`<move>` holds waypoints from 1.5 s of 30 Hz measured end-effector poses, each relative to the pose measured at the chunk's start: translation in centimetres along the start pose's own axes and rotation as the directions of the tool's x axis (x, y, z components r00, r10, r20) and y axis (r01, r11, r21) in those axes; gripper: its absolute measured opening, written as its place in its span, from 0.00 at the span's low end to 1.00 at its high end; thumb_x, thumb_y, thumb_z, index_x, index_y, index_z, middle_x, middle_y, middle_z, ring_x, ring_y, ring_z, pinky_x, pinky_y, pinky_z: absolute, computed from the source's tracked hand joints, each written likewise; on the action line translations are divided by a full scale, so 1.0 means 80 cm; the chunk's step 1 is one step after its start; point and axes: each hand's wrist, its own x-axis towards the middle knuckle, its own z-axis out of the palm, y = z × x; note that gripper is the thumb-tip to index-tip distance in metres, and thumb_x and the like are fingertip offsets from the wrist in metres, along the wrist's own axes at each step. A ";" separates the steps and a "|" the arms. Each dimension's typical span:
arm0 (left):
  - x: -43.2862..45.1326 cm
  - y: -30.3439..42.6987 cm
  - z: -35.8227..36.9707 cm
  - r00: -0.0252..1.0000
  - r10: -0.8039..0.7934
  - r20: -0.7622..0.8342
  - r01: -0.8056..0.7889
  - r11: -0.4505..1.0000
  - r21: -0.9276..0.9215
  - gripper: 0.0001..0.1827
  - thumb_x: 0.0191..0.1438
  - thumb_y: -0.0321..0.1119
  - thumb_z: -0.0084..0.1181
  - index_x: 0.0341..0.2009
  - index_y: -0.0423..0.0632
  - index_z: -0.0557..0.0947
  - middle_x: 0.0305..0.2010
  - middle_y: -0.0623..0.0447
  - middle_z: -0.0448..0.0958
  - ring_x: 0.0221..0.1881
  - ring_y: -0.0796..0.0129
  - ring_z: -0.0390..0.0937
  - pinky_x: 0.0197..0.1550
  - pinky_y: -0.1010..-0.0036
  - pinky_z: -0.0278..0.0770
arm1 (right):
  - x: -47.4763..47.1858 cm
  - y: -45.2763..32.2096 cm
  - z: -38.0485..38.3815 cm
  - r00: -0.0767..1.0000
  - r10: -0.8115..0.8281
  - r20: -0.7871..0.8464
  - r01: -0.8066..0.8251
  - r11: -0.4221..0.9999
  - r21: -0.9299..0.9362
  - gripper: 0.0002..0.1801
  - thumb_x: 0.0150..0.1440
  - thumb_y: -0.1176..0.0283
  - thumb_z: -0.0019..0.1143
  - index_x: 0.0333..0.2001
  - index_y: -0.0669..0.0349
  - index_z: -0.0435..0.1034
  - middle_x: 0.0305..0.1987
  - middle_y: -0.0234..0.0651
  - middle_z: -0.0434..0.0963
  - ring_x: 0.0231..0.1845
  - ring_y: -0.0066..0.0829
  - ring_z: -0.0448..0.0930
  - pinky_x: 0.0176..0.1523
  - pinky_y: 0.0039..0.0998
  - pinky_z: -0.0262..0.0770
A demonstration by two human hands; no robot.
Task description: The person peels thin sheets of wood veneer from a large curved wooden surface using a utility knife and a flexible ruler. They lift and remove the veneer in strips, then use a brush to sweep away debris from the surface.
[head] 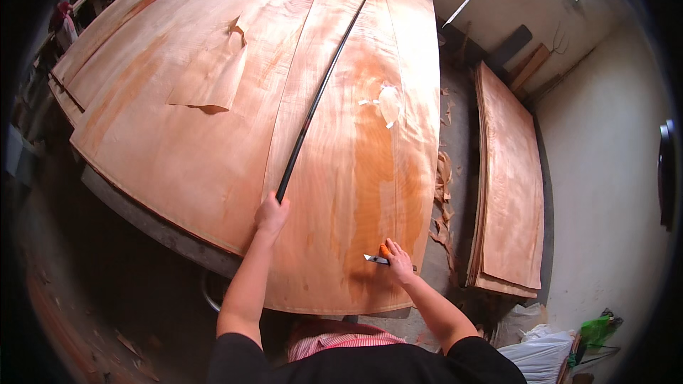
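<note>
My left hand (271, 214) is closed around the near end of a long thin black pole (320, 90), which reaches across a large stack of wood veneer sheets (320, 170) to the far edge. Near the front right corner of the stack, my right hand (399, 264) holds a utility knife (377, 260) with its blade pointing left; something orange covers a fingertip. A loose, torn veneer piece (211, 74) lies on the upper left of the top sheet. A pale patch (389, 105) with small white bits beside it shows on the right part.
At the right, a second stack of wood sheets (509, 186) stands along the wall. Veneer scraps (443, 186) lie between the stacks. White plastic bags (539, 354) and a green bag (596, 329) sit at the lower right. Another person (64, 24) is at the far left.
</note>
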 end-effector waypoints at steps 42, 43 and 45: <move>-0.528 0.065 0.237 0.693 -0.078 0.717 0.573 0.664 -0.481 0.09 0.50 0.29 0.44 0.34 0.38 0.72 0.18 0.53 0.69 0.20 0.72 0.69 0.22 0.78 0.68 | -0.142 0.162 -0.032 0.934 0.353 0.060 0.081 -0.371 0.925 0.18 0.54 0.70 0.42 0.50 0.55 0.60 0.40 0.23 0.69 0.35 0.18 0.69 0.38 0.23 0.64; -0.527 0.066 0.242 0.650 -0.108 0.753 0.631 0.628 -0.455 0.09 0.50 0.30 0.45 0.34 0.38 0.73 0.19 0.53 0.71 0.20 0.72 0.69 0.23 0.78 0.67 | -0.149 0.205 0.001 0.931 0.348 0.112 0.084 -0.502 0.861 0.17 0.54 0.70 0.42 0.49 0.54 0.61 0.42 0.21 0.70 0.36 0.18 0.69 0.39 0.23 0.64; -0.519 0.056 0.249 0.596 -0.121 0.794 0.669 0.621 -0.407 0.09 0.50 0.30 0.45 0.34 0.38 0.74 0.20 0.52 0.72 0.22 0.72 0.70 0.24 0.78 0.67 | -0.162 0.248 0.063 0.944 0.282 0.170 0.029 -0.586 0.810 0.16 0.54 0.69 0.41 0.48 0.53 0.62 0.43 0.21 0.70 0.37 0.17 0.69 0.40 0.23 0.64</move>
